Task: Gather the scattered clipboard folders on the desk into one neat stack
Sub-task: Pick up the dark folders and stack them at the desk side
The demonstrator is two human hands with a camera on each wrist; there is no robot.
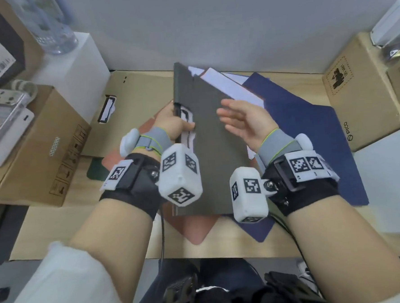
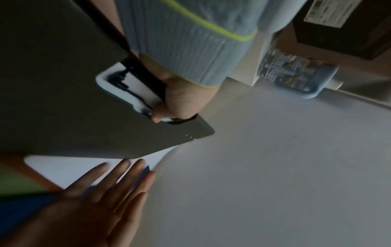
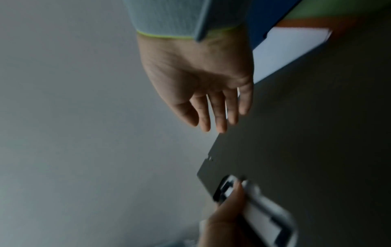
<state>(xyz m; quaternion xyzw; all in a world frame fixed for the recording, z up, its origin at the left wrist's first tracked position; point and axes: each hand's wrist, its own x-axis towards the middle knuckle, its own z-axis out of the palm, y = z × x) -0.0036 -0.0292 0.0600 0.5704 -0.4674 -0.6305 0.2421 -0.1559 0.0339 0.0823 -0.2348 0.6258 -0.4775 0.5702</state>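
The grey folder [image 1: 207,136] is up off the desk, tilted, its spine edge lifted toward the far wall and its near end low over the pile. The left hand [image 1: 172,123] has it by the clip side, fingers curled round the edge right at the white-and-black clip [image 1: 186,119], thumb on top. That looks like a sensible place to hold: the clip gives the stiffest spot, so one hand can steer the whole board.

The right hand [image 1: 244,123] is flat and spread, fingers straight, holding nothing. It hovers just beside the folder's right edge, palm turned in. Whether it touches the cover cannot be told; the right wrist view shows the fingertips [image 3: 220,127] near the grey surface, no more. It seems poised to steady or square the folder as it comes down.

Under the lifted folder lie the others. A blue folder [image 1: 310,130] sprawls to the right, with white sheets [image 1: 227,84] showing past the grey one's far corner. A reddish folder [image 1: 194,231] pokes out toward the near edge of the desk [image 1: 106,246], and a dark green corner [image 1: 94,169] peeks out on the left. They overlap at odd angles, so the pile is gathered but not yet neat.

Further out, another clip [image 1: 107,110] rests on a tan board at left. Cardboard boxes [image 1: 41,142] flank both sides, hemming in the working space, which probably explains the stack forming at the centre.
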